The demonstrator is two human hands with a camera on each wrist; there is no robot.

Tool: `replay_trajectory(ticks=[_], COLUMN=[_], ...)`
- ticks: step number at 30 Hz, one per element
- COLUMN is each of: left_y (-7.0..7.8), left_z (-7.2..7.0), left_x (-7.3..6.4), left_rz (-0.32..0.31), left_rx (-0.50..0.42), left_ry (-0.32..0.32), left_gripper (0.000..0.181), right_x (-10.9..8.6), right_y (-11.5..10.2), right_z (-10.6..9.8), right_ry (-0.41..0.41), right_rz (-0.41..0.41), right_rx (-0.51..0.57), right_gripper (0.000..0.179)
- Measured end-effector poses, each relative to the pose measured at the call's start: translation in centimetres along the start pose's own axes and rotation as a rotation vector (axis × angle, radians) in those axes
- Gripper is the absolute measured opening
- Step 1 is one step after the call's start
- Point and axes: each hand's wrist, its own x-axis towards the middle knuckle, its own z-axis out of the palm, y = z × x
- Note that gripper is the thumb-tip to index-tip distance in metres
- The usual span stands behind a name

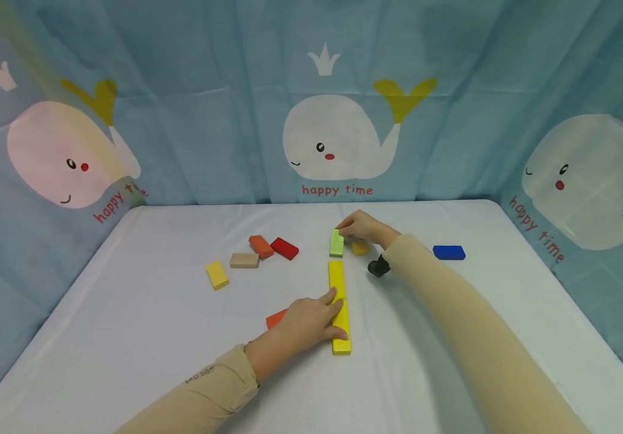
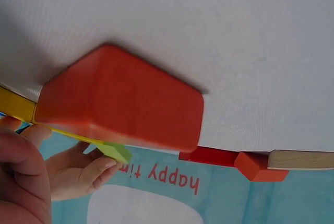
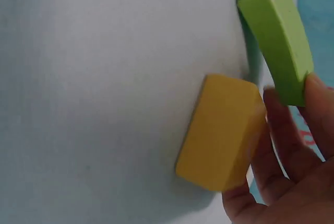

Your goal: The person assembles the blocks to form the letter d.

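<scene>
In the head view, my right hand (image 1: 364, 227) pinches the far end of a light green block (image 1: 336, 244) between thumb and fingertips. In the right wrist view, the green block (image 3: 279, 38) tilts over the cloth, and my other fingers lie beside an orange-yellow block (image 3: 222, 132). My left hand (image 1: 307, 322) rests spread fingers on two yellow blocks (image 1: 340, 325) laid end to end in a straight row. The green block lines up past the row's far end, with a small gap. A red-orange block (image 1: 276, 318) is partly hidden by my left hand.
Left of the row lie a yellow block (image 1: 217, 275), a tan block (image 1: 244, 260), an orange block (image 1: 261, 246) and a red block (image 1: 285, 248). A dark green piece (image 1: 379, 267) sits under my right forearm; a blue block (image 1: 449, 252) lies farther right. Whale-print curtains (image 1: 208, 150) surround the white table (image 1: 127, 337).
</scene>
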Motion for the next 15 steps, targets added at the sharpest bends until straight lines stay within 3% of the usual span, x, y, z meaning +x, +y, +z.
replay_trajectory(ticks=[9,15], left_y=[0.15,-0.05], left_z=[-0.07,0.07], left_x=[0.18,0.24], left_rz=[0.002,-0.001], left_rx=[-0.002,-0.022], left_ry=[0.001,-0.006], left_gripper=[0.072,0.072], right_x=[-0.58,-0.19], right_y=[-0.38,-0.11], right_z=[0.12,0.23], right_ry=[-0.078,-0.114], right_rz=[0.017,0.021], right_rx=[-0.200,-0.204], right_gripper=[0.042,0.039])
